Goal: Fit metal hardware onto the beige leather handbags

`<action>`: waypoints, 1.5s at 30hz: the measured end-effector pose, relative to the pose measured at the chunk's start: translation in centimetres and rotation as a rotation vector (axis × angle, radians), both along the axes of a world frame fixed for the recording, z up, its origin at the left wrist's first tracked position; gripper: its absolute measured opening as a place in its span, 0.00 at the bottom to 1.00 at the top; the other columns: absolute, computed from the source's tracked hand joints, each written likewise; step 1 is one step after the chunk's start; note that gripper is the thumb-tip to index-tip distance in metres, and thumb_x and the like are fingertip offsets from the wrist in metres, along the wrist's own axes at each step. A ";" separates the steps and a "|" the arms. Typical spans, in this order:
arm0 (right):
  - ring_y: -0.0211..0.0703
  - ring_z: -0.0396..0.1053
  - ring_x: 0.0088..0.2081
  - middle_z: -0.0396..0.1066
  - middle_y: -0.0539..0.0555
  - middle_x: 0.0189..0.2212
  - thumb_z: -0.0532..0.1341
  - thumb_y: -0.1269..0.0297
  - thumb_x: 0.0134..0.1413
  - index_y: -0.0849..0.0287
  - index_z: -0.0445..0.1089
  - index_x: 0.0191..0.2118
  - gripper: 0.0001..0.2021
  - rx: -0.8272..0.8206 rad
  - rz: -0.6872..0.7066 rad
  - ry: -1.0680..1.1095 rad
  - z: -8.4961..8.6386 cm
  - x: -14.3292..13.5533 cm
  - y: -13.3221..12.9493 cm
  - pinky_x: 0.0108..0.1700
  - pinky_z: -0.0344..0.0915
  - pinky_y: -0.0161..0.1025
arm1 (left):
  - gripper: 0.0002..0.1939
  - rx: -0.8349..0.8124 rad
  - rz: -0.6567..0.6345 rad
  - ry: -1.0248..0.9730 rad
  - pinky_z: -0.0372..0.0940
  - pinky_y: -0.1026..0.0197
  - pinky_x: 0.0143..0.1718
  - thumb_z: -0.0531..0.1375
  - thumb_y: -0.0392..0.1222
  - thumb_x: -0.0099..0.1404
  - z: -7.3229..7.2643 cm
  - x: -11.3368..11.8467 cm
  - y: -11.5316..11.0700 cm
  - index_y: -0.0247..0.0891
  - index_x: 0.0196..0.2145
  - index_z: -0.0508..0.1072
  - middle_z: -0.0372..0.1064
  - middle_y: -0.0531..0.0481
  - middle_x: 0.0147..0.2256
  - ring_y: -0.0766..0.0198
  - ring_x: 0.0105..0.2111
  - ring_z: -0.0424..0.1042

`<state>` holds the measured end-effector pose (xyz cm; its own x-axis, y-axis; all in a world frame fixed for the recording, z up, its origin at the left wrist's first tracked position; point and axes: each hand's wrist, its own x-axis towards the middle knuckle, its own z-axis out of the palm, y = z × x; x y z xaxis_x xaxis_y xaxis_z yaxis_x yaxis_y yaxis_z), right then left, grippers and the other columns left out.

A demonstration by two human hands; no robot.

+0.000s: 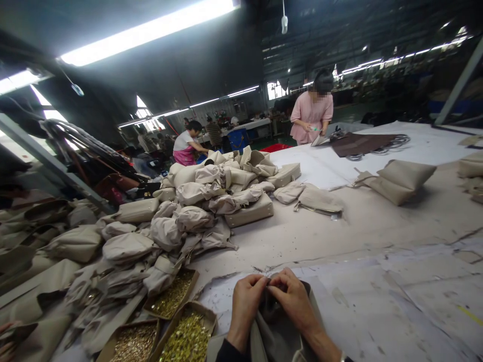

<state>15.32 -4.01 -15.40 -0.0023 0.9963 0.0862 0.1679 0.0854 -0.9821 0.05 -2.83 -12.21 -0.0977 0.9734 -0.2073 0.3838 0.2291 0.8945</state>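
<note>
Low in the head view, my left hand [247,304] and my right hand [296,304] meet over a grey-beige bag [277,332]. Thumbs and forefingers of both hands are pinched together at its upper edge, almost touching each other. Any small piece between the fingertips is too hidden to make out. The bag's dark inside shows below the hands. To the left of my left hand stand open boxes of small metal fittings: one box [213,322] with bright gold pieces, another box [194,281] behind it, and a third box [109,347] with copper-toned pieces.
A large heap of beige bags [128,246] covers the table's left side. A flat zipped pouch [320,201] and a beige bag [403,181] lie farther back. Brown panels [370,145] rest near a co-worker in pink [311,113]. Another person's hand [7,337] shows at lower left.
</note>
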 end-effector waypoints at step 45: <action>0.46 0.74 0.40 0.77 0.49 0.41 0.62 0.75 0.57 0.52 0.71 0.42 0.10 0.152 0.244 -0.566 1.4 1.5 1.7 0.39 0.59 0.36 | 0.24 -0.052 -0.115 0.123 0.67 0.56 0.40 0.60 0.59 0.59 0.0 -1.2 0.7 0.34 0.32 0.83 0.82 0.43 0.33 0.50 0.38 0.77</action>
<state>16.83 -2.33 -14.00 -0.3144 0.9380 0.1461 0.6158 0.3186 -0.7206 -1.13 -2.16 -12.20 -0.0140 0.9678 -0.2514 0.5156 0.2224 0.8275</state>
